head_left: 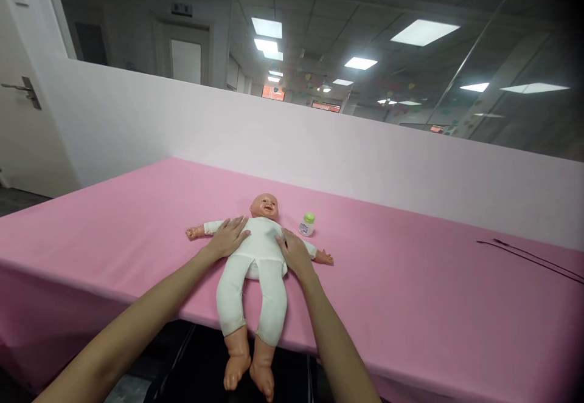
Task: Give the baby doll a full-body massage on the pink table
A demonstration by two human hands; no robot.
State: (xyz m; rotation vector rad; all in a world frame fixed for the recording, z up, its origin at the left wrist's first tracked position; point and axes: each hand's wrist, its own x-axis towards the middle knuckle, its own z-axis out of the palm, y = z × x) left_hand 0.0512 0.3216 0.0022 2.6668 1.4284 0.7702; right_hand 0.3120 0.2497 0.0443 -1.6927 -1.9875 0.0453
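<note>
The doll [260, 245] lies on its back at the near edge of the worktop [410, 306], head toward the far wall [292, 138], its lower legs jutting out past the edge. With that overhang, a tug on the feet [237, 366] could slide it off toward the person. The left hand [230, 237] rests on the left side of its chest, fingers extended and fairly close together; the right hand [294, 251] lies against the right side, thumb apart, fingertips partly hard to make out. Neither seems to grip, so both would steady it only loosely. A rightward sweep could topple the small jar [307, 225] just beyond the right hand. The doll's suit looks like soft white cloth; its head and feet look smooth and rubbery. The jar is rounded, pale and green-lidded; the pink cover appears smooth.
</note>
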